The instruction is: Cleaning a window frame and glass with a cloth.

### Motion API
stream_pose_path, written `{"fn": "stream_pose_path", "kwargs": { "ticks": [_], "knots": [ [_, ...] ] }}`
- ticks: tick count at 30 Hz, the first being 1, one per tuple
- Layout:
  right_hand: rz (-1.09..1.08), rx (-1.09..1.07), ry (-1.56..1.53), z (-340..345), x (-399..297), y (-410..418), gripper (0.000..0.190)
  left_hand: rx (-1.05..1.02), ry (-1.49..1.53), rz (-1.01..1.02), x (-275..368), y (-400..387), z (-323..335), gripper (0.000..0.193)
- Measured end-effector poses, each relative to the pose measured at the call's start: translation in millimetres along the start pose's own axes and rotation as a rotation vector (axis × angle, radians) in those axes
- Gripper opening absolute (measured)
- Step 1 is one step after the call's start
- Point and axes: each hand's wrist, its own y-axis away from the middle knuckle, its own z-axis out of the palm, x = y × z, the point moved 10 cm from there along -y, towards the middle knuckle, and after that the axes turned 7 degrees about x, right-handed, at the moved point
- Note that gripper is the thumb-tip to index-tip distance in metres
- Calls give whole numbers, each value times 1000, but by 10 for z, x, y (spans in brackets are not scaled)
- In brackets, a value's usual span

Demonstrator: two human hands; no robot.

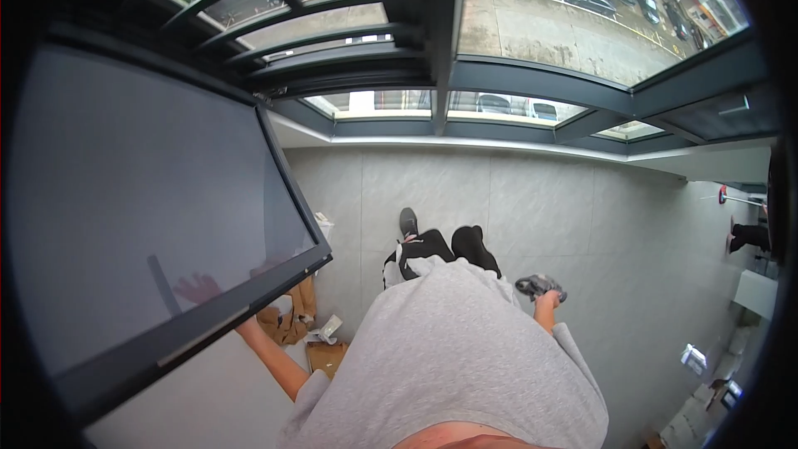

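A dark-framed hinged window screen panel (156,156) stands swung inward at the left. My left hand (198,287) is behind it and shows dimly through the mesh with its fingers spread. Whether the palm touches the mesh I cannot tell. The forearm passes under the panel's lower frame rail. At my right side, my right hand (552,299) grips a crumpled grey rag (535,285), which hangs above the floor.
Grey window frames (542,80) and dark bars (312,40) run along the wall ahead. Torn cardboard (293,312) and scraps lie on the tiled floor (430,181) at left. At far right are another person's leg (751,236), a red-headed mop-like tool (723,194) and a white box (755,293).
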Motion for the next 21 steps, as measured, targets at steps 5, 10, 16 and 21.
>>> {"fn": "stream_pose_path", "kwargs": {
  "ticks": [5,10,16,21],
  "knots": [
    [95,-11,-21,-335,163,-749,63,-356,-929,286,68,567,859,83],
    [46,0,62,-672,-34,-1142,68,-213,-259,392,731,1363,1894,36],
    [-39,-66,246,-646,-151,-1440,66,-358,-1442,1249,888,1507,2493,52],
    [-10,-91,246,-238,-70,-1207,61,-506,-1396,1323,1127,2014,3545,52]
  ]
}}
